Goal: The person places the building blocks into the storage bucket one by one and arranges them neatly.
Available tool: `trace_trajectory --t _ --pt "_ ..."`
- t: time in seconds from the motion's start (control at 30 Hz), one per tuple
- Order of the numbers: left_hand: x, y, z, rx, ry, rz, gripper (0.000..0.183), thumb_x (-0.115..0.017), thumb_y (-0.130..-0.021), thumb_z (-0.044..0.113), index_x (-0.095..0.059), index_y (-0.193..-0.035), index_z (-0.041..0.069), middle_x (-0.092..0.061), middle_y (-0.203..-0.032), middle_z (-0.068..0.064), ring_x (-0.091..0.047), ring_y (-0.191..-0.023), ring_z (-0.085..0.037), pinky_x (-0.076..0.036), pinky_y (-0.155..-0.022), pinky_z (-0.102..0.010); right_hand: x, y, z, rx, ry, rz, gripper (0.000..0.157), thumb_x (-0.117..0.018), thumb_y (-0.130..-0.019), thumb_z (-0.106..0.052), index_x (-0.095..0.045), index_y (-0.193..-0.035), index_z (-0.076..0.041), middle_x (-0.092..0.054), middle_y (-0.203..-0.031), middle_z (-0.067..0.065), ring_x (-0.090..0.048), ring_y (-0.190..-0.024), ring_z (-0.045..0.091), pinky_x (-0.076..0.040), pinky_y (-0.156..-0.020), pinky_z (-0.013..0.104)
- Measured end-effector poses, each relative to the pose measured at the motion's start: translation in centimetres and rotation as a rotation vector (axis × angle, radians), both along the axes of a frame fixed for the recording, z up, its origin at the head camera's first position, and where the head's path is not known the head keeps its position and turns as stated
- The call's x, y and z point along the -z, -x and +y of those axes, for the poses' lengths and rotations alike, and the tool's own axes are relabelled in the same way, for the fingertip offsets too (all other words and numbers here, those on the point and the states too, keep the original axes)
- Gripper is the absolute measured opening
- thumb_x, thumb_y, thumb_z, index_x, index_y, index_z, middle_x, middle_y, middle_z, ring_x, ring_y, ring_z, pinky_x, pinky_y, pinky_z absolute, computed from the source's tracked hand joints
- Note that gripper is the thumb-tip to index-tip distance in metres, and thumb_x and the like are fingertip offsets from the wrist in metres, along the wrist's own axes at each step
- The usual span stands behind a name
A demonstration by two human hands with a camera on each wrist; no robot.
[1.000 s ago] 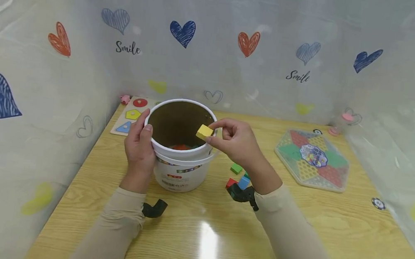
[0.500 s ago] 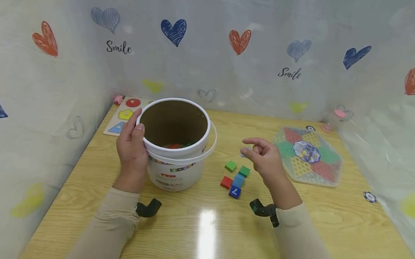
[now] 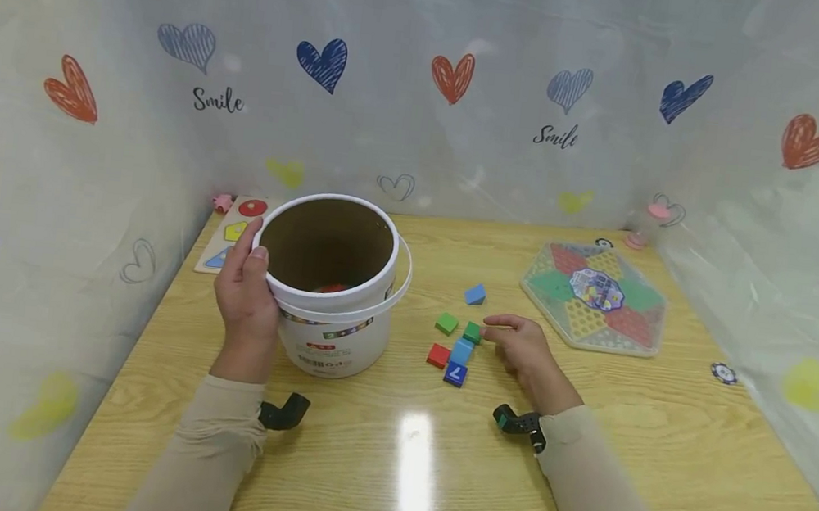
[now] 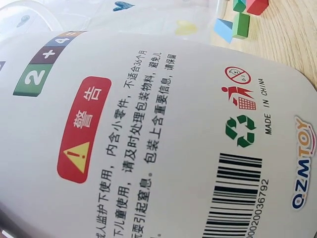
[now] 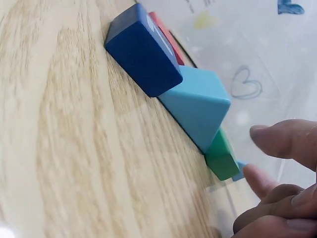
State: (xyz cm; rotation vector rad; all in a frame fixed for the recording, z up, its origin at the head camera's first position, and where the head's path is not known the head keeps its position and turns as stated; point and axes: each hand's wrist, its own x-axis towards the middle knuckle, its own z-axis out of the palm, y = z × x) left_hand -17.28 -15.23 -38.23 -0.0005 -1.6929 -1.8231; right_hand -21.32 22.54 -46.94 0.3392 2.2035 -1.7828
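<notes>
My left hand (image 3: 247, 306) holds the white plastic bucket (image 3: 326, 350) by its rim, thumb at the near side. The bucket is tilted slightly towards me, with something red at its bottom; its printed wall fills the left wrist view. My right hand (image 3: 529, 356) is low over the table with nothing in it, its index fingertip beside the dark green block (image 3: 472, 333). A light blue wedge block (image 5: 198, 104) and a dark blue block (image 5: 143, 52) marked 7 lie nearest. Around them are a red block (image 3: 438, 355), a light green block (image 3: 446, 323) and another blue wedge (image 3: 476, 295).
A Chinese checkers board (image 3: 598, 298) lies at the right rear. Behind the bucket is a shape puzzle board (image 3: 228, 238), partly hidden, with a pink pig figure (image 3: 222, 203) beside it. A pink-topped jar (image 3: 648, 225) stands at the back; a round chip (image 3: 724, 373) lies right.
The yellow block that my right hand pinched over the bucket is out of sight. That hand has moved right and down to the blocks. My left hand still holds the bucket.
</notes>
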Motion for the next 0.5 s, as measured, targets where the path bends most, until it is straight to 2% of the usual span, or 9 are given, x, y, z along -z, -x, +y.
trace_trajectory --t 0.13,0.2,0.3,0.4,0.5 --pt "0.02 0.02 -0.02 0.015 0.004 -0.007 0.038 -0.043 -0.098 0.025 -0.053 -0.135 0.03 -0.05 -0.135 0.002 -0.043 -0.126 -0.019 -0.04 -0.103 -0.046 -0.15 0.03 -0.33 -0.01 -0.106 0.002 0.038 -0.072 -0.08 -0.02 -0.065 -0.116 -0.013 -0.048 -0.072 -0.002 -0.03 -0.045 0.01 -0.031 -0.041 0.024" --pt "0.01 -0.01 -0.06 0.02 0.01 -0.009 0.038 -0.043 -0.098 0.026 -0.053 -0.134 0.031 -0.049 -0.134 0.002 -0.043 -0.126 -0.019 -0.041 -0.103 -0.045 -0.21 0.05 -0.52 -0.021 -0.16 0.007 0.038 -0.073 -0.079 -0.02 -0.065 -0.115 -0.012 -0.052 -0.09 0.002 -0.038 -0.057 0.014 -0.035 -0.049 0.025" --pt "0.03 0.05 -0.12 0.023 0.015 -0.007 0.038 -0.043 -0.098 0.026 -0.053 -0.134 0.032 -0.049 -0.132 -0.001 -0.044 -0.125 -0.02 -0.042 -0.102 -0.044 -0.07 0.1 -0.7 -0.045 -0.228 0.027 0.039 -0.074 -0.078 -0.02 -0.066 -0.115 -0.009 -0.051 -0.115 0.007 -0.045 -0.084 0.019 -0.041 -0.068 0.03" --pt "0.04 0.05 -0.19 0.021 0.008 -0.012 0.038 -0.043 -0.098 0.026 -0.054 -0.134 0.032 -0.049 -0.13 -0.003 -0.044 -0.124 -0.021 -0.042 -0.101 -0.044 -0.07 0.02 -0.94 -0.052 -0.272 0.046 0.038 -0.074 -0.077 -0.02 -0.066 -0.112 -0.009 -0.05 -0.127 0.009 -0.044 -0.106 0.025 -0.041 -0.087 0.037" --pt "0.06 0.07 -0.18 0.025 0.003 -0.018 0.038 -0.043 -0.098 0.026 -0.053 -0.134 0.032 -0.048 -0.131 -0.004 -0.044 -0.124 -0.022 -0.042 -0.101 -0.043 0.01 -0.05 -1.07 -0.046 -0.304 0.058 0.036 -0.074 -0.077 -0.021 -0.067 -0.11 -0.009 -0.05 -0.129 0.01 -0.043 -0.114 0.027 -0.039 -0.096 0.043"
